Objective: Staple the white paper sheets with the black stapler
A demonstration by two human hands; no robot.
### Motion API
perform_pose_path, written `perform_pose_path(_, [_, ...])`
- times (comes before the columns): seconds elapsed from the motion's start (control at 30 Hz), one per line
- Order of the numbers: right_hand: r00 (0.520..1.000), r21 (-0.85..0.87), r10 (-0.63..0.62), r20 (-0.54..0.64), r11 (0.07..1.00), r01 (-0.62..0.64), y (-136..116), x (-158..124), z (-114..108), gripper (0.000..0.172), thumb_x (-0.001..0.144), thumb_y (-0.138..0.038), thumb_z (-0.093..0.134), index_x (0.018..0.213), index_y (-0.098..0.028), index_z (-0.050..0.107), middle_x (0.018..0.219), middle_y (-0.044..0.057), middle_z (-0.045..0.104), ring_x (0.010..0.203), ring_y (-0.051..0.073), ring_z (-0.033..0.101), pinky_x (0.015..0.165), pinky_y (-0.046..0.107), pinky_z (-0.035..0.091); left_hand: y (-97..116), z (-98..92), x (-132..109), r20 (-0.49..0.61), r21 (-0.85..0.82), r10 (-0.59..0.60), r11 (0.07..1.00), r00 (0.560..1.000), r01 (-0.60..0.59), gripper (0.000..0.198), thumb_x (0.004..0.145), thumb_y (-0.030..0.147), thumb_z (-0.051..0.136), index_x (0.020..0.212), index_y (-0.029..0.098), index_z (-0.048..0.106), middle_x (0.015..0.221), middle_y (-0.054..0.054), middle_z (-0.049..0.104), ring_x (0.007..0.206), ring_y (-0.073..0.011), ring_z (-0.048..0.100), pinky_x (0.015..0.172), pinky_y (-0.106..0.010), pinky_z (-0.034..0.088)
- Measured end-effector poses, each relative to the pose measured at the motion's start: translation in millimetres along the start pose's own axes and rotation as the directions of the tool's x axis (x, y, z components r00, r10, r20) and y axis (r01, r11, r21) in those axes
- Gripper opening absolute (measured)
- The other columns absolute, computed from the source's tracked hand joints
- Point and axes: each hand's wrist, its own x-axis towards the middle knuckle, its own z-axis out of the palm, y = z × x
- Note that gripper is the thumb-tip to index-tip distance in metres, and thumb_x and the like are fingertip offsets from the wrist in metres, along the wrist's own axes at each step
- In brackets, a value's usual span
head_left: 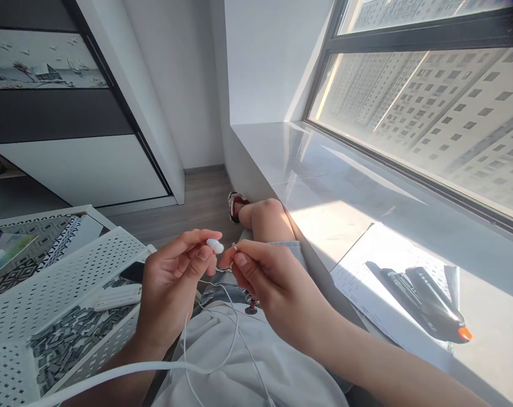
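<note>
Earbud (214, 245): clamped in the left hand (172, 282), between thumb and fingers.
Right hand (273, 277): fingertips closed on a shiny piece (235, 247).
Cable (146, 366): looping above the shirt (290, 373).

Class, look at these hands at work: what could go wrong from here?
1. The small shiny piece is at the fingertips of the right hand, so it might slip and be hard to find.
2. The white earbud, pinched by the left hand, could drop.
3. The white cord hangs in loose loops and might tangle.
</note>
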Motion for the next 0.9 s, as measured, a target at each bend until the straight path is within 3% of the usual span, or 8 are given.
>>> perform_pose_path(0.2, [0.999,0.008,-0.015,-0.043,1.000,0.015,5.8,0.3,2.9,0.044,0.114,-0.051,0.046,0.082,-0.022,0.055,0.069,-0.002,0.052,0.064,0.012,0.042,0.059,0.028,0.033,1.4,0.7,1.8,0.018,-0.048,-0.018,0.999,1.000,0.019,0.026,0.089,0.046,0.087,0.101,0.022,0.083,0.082,-0.003,0.070,0.066,-0.0126,0.058,0.065,-0.027,0.050])
perform_pose_path(0.5, [0.994,0.022,-0.084,-0.067,0.996,0.086,7.3,0.6,1.4,0.049,0.110,-0.052,0.057,0.074,-0.020,0.052,0.066,-0.004,0.043,0.063,0.011,0.035,0.057,0.028,0.029,8.7,3.1,2.3,0.080,-0.098,-0.033,0.994,0.996,0.041,0.021,0.090,0.042,0.088,0.099,0.025,0.082,0.084,-0.001,0.072,0.063,-0.0100,0.056,0.061,-0.024,0.050])
perform_pose_path(0.73, [0.991,0.010,-0.130,-0.020,0.991,0.131,6.1,-2.5,2.1,0.033,0.115,-0.038,0.046,0.095,-0.020,0.066,0.072,-0.002,0.049,0.066,0.012,0.041,0.060,0.026,0.034,0.1,-4.3,1.4,0.128,-0.096,0.036,0.995,0.991,-0.024,0.015,0.091,0.036,0.087,0.098,0.025,0.079,0.088,-0.001,0.073,0.066,-0.0112,0.059,0.063,-0.026,0.052])
perform_pose_path(0.9, [0.993,-0.009,-0.114,-0.009,0.994,0.113,5.5,-4.6,3.3,0.032,0.114,-0.032,0.047,0.089,-0.019,0.062,0.073,-0.002,0.050,0.065,0.012,0.039,0.058,0.026,0.033,2.8,-2.1,2.3,0.154,-0.113,0.054,0.993,0.987,-0.036,0.015,0.092,0.036,0.087,0.097,0.025,0.079,0.084,0.000,0.074,0.065,-0.0107,0.060,0.062,-0.025,0.052])
